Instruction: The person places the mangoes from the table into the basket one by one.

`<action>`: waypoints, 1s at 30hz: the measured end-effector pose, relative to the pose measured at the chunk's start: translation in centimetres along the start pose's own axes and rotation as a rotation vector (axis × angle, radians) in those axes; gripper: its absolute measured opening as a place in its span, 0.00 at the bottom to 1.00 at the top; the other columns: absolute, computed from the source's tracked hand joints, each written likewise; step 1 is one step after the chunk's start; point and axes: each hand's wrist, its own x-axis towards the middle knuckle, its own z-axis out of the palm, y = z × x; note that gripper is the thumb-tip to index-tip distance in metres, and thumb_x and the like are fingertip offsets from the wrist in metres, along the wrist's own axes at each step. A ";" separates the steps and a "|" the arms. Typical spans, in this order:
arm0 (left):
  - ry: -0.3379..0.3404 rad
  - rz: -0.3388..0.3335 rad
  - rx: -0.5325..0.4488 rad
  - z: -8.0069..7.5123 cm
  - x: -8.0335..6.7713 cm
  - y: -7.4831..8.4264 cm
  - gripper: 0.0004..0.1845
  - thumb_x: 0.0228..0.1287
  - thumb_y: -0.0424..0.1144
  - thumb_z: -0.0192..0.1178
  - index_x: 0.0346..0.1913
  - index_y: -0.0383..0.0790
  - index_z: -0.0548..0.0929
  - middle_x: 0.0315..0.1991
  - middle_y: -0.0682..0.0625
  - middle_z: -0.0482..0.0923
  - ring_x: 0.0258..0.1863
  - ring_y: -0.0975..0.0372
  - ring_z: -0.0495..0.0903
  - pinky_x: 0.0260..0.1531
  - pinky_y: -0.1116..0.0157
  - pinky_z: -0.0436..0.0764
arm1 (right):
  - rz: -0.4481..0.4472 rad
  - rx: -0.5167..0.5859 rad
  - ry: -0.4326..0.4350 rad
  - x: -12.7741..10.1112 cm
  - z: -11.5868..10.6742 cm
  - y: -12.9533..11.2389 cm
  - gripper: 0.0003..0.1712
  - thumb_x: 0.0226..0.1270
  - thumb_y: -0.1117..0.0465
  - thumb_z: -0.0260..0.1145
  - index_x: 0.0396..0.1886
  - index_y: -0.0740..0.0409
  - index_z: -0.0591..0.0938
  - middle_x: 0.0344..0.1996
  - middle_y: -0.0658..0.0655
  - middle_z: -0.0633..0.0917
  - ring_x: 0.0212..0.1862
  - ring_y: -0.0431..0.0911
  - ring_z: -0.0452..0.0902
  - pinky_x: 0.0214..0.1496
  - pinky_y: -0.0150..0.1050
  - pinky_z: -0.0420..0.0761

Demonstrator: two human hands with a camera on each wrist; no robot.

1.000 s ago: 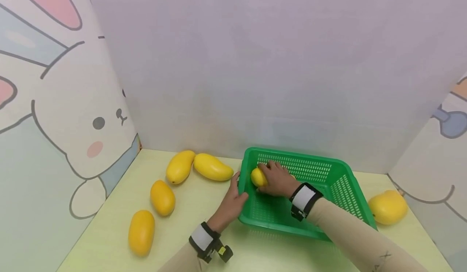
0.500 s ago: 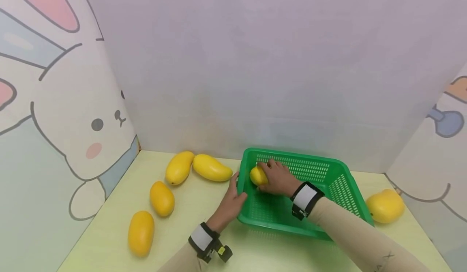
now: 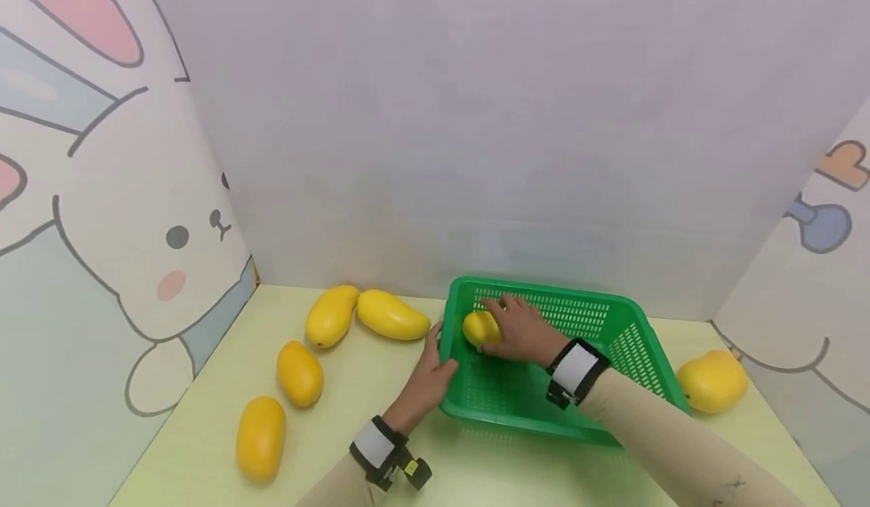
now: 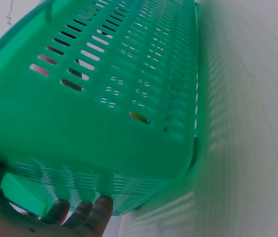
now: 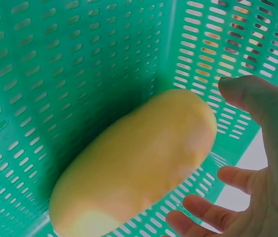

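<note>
Right hand (image 3: 522, 332) now opening off mango (image 5: 134, 165); fingers (image 5: 205, 212) spread, thumb clear, versus closer cover earlier. Mango rests in far-left corner of green basket (image 3: 632, 341). Left hand (image 3: 428, 375) stays curled on basket's left rim.

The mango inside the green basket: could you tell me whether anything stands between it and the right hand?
Nothing visible does. The right hand is spread open just beside the mango, which lies on the floor of the green basket, with only open air between them.
</note>
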 end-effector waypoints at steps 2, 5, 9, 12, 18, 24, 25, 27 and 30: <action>0.000 0.000 -0.002 0.0 0.0 0.0 0.39 0.73 0.31 0.45 0.81 0.39 0.39 0.80 0.37 0.45 0.75 0.45 0.55 0.71 0.41 0.56 | 0.006 0.008 -0.005 -0.2 -0.3 -0.1 0.46 0.63 0.42 0.73 0.75 0.58 0.68 0.57 0.67 0.75 0.56 0.62 0.73 0.55 0.64 0.75; 0.002 -0.002 0.003 0.1 0.0 -0.1 0.39 0.73 0.31 0.45 0.81 0.38 0.39 0.80 0.37 0.44 0.75 0.46 0.55 0.71 0.41 0.55 | 0.017 0.017 -0.010 -0.4 -0.7 -0.2 0.47 0.63 0.40 0.72 0.75 0.56 0.68 0.60 0.67 0.74 0.59 0.63 0.72 0.58 0.66 0.72; 0.006 -0.001 0.010 0.1 0.1 -0.1 0.39 0.73 0.31 0.45 0.81 0.37 0.39 0.80 0.36 0.44 0.75 0.45 0.55 0.71 0.41 0.55 | 0.028 0.011 0.006 -0.8 -1.4 -0.2 0.47 0.64 0.37 0.69 0.76 0.54 0.67 0.63 0.67 0.73 0.63 0.64 0.70 0.61 0.68 0.67; 0.005 0.007 0.012 0.0 0.1 -0.1 0.39 0.73 0.31 0.44 0.81 0.37 0.39 0.80 0.36 0.45 0.75 0.45 0.55 0.71 0.41 0.55 | 0.016 -0.002 0.039 -1.2 -1.8 -0.1 0.47 0.66 0.34 0.65 0.77 0.53 0.66 0.65 0.66 0.73 0.65 0.65 0.68 0.63 0.68 0.65; 0.000 0.005 0.013 0.0 0.1 -0.2 0.39 0.74 0.31 0.44 0.81 0.37 0.39 0.79 0.36 0.46 0.74 0.44 0.56 0.71 0.41 0.56 | -0.038 -0.065 0.132 -2.4 -2.8 -0.3 0.47 0.68 0.28 0.58 0.77 0.51 0.67 0.65 0.65 0.74 0.65 0.65 0.68 0.63 0.69 0.64; 0.019 -0.005 0.032 -0.4 -0.4 0.0 0.39 0.73 0.30 0.44 0.80 0.36 0.39 0.78 0.33 0.48 0.73 0.43 0.58 0.69 0.40 0.57 | -0.071 -0.111 0.186 -3.5 -3.4 -1.1 0.47 0.67 0.27 0.57 0.78 0.47 0.67 0.67 0.63 0.73 0.67 0.62 0.67 0.65 0.67 0.62; 0.024 -0.006 0.032 -0.5 -0.5 0.0 0.39 0.73 0.30 0.44 0.80 0.36 0.39 0.78 0.33 0.48 0.72 0.43 0.59 0.69 0.40 0.58 | -0.078 -0.117 0.190 -3.7 -3.5 -1.3 0.47 0.68 0.27 0.57 0.78 0.47 0.66 0.67 0.62 0.72 0.67 0.61 0.66 0.65 0.67 0.62; 0.033 -0.008 0.033 -0.7 -0.7 0.1 0.39 0.73 0.30 0.44 0.80 0.36 0.39 0.77 0.32 0.49 0.71 0.43 0.60 0.68 0.40 0.59 | -0.093 -0.130 0.202 -3.9 -3.7 -1.6 0.47 0.68 0.26 0.56 0.78 0.46 0.66 0.68 0.62 0.71 0.68 0.61 0.65 0.66 0.67 0.61; 0.041 -0.005 0.026 -1.1 -0.8 0.1 0.39 0.72 0.29 0.44 0.80 0.37 0.40 0.76 0.32 0.51 0.70 0.43 0.62 0.68 0.40 0.60 | -0.113 -0.150 0.216 -4.3 -4.1 -2.0 0.47 0.68 0.26 0.55 0.79 0.45 0.65 0.69 0.62 0.70 0.69 0.60 0.63 0.67 0.67 0.59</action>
